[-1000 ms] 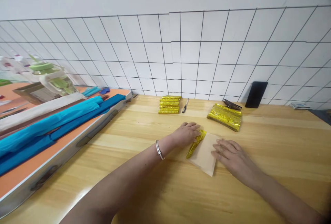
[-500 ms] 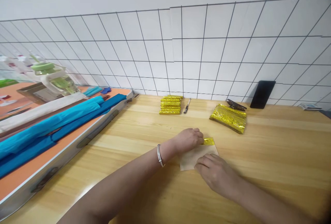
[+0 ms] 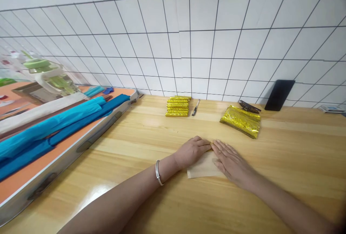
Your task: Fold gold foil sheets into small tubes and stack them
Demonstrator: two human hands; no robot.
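A small beige sheet of paper [image 3: 202, 169] with a gold foil side lies on the wooden table, its far edge folded over. My left hand [image 3: 191, 151], with a silver bangle at the wrist, has its fingers closed at the fold on the sheet's far left. My right hand [image 3: 232, 160] lies flat on the right part of the sheet, fingers stretched out and pressing along the fold. The two hands' fingertips meet at the far edge. Most of the gold foil strip is hidden under the fingers.
Folded gold foil strips [image 3: 177, 106] and a pen [image 3: 196, 107] lie near the tiled wall. A gold foil stack [image 3: 240, 121] sits beside a dark clip [image 3: 249, 107]. A black phone [image 3: 279, 95] leans on the wall. Left, an orange-topped board [image 3: 119, 98] holds blue rolls [image 3: 67, 115] and a bottle [image 3: 51, 75].
My right hand has moved up and forward over the sheet, its fingers now stretched flat along the fold. The gold strip is now covered. My left hand has shifted slightly left.
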